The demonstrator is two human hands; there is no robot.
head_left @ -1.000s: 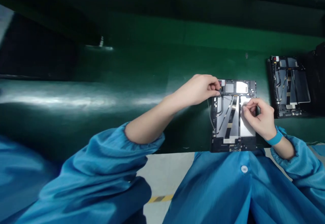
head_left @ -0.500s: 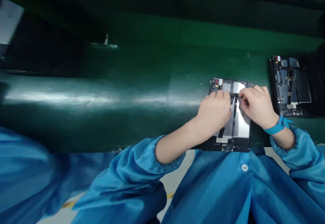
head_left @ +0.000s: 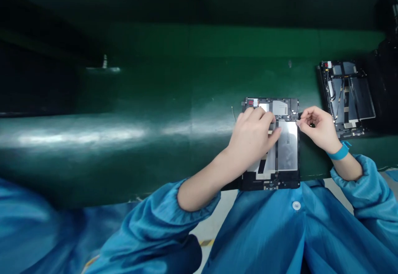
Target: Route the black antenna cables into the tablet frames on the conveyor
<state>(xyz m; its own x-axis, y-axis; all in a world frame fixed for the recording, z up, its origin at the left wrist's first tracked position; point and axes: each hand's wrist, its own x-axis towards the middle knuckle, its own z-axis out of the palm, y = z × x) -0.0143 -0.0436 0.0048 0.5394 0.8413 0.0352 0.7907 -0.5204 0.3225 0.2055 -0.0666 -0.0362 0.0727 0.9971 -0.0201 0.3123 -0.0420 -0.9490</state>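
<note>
An opened tablet (head_left: 287, 145) lies at the front edge of the bench, its silver battery, black ribbon cables and circuit boards exposed. My left hand (head_left: 250, 135) rests over its left and middle part, thumb apart from the bent fingers, with nothing seen between them. That hand covers some of the inside. At the tablet's upper right edge, my right hand (head_left: 320, 127) is closed in a pinch of thumb and forefinger. Whatever is in the pinch is too small to make out. A blue band (head_left: 338, 151) circles my right wrist.
More opened tablets (head_left: 362, 95), seemingly stacked, lie at the right beside dark objects (head_left: 385, 75). A thin wire (head_left: 233, 113) lies left of the near tablet on the green bench top (head_left: 155, 91). Another person's blue sleeve (head_left: 25, 220) shows at lower left.
My right hand has moved from the tablet's middle to its right edge. My left thumb has come apart from the fingers. The view has shifted, and the tablet appears slightly further left.
</note>
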